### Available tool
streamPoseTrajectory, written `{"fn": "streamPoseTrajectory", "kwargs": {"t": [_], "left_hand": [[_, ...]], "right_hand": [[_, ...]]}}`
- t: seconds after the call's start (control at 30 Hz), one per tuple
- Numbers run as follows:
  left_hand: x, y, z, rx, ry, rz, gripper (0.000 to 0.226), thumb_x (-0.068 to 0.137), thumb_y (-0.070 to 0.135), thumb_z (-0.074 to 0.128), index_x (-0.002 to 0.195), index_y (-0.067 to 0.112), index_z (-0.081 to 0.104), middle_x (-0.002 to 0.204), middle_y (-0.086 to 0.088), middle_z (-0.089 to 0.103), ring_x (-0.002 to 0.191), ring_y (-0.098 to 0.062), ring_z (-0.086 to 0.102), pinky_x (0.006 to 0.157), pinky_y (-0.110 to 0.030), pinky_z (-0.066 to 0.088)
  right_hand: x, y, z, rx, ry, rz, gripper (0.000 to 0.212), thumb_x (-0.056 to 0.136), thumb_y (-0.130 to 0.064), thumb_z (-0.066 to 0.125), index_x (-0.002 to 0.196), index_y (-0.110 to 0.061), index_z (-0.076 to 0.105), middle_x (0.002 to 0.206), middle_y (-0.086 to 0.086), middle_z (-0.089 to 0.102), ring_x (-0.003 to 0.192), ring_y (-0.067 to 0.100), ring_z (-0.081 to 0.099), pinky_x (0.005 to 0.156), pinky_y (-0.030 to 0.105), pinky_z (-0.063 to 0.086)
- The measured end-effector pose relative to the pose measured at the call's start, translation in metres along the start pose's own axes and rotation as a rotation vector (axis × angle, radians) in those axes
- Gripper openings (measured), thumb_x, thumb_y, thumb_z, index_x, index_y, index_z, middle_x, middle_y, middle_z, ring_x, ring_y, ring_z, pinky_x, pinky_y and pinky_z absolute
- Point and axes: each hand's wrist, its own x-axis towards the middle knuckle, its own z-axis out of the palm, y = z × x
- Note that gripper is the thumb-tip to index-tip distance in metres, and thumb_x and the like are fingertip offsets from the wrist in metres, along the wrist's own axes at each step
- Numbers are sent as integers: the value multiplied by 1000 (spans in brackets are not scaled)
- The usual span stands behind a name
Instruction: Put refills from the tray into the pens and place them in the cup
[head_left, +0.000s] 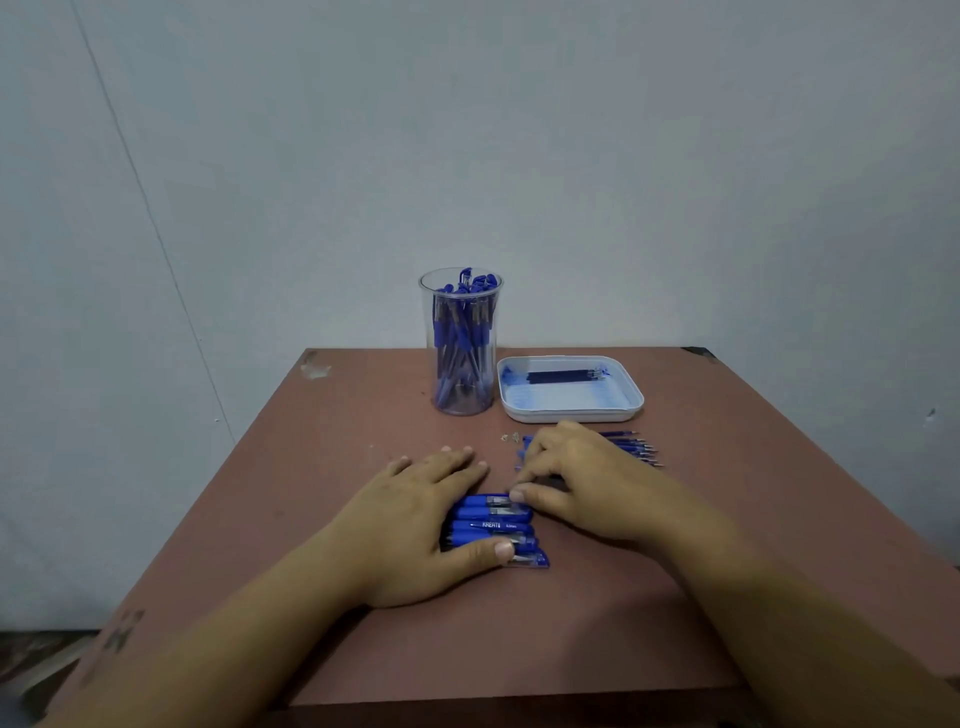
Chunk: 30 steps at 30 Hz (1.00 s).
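Down on the tabletop (353, 415), lower centre: left hand (415, 525) laid flat, fingers (457, 460) straight, pressing on the stacked pen barrels (493, 525); right hand (587, 478) curled just beside, fingertips at the farthest barrel's end, pinching or merely touching, impossible to tell. Upper centre, cup (427, 301) packed with pens (462, 338), tray (571, 415) on its right. Barrels probably light, stiff, slick, prone to rolling; best pinched mid-body. Refills (563, 376) in the tray thin, likely bendy, well apart from both hands.

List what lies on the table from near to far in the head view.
Nearest: pile of blue pen parts → row of loose pens → white tray, with the clear cup level beside it.
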Motion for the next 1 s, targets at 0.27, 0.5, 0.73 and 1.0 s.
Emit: {"fn": "streamPoseTrajectory", "kwargs": {"t": [0.27, 0.5, 0.73, 1.0], "left_hand": [[0, 2, 0, -44, 6, -8, 102, 72, 92, 16, 155, 32, 16, 163, 12, 11, 149, -5, 8, 122, -36, 11], [6, 0, -10, -86, 234, 61, 84, 83, 81, 29, 148, 29, 37, 149, 12, 42, 134, -6, 40, 114, -30, 29], [31, -4, -26, -105, 522, 174, 33, 90, 37, 65, 122, 33, 57, 104, 14, 69, 81, -5, 64, 70, -22, 49], [40, -17, -10, -214, 632, 245, 27, 95, 39, 52, 115, 27, 65, 104, 14, 70, 87, -2, 64, 74, -14, 48]], "right_hand": [[-1, -5, 2, -22, 19, 9, 18, 91, -38, 63, 104, -27, 68, 95, -17, 54, 95, 3, 43, 87, 23, 39], [-3, -2, 1, 112, 236, 57, 7, 91, -30, 65, 97, -32, 62, 83, -21, 53, 85, -6, 50, 70, 11, 36], [-1, -1, 1, 310, 504, 48, 8, 93, -22, 63, 100, -24, 65, 82, -11, 61, 74, 5, 55, 67, 9, 40], [1, 3, 5, 294, 528, 7, 13, 90, -24, 68, 101, -32, 66, 87, -8, 65, 81, 10, 59, 71, 11, 43]]}}
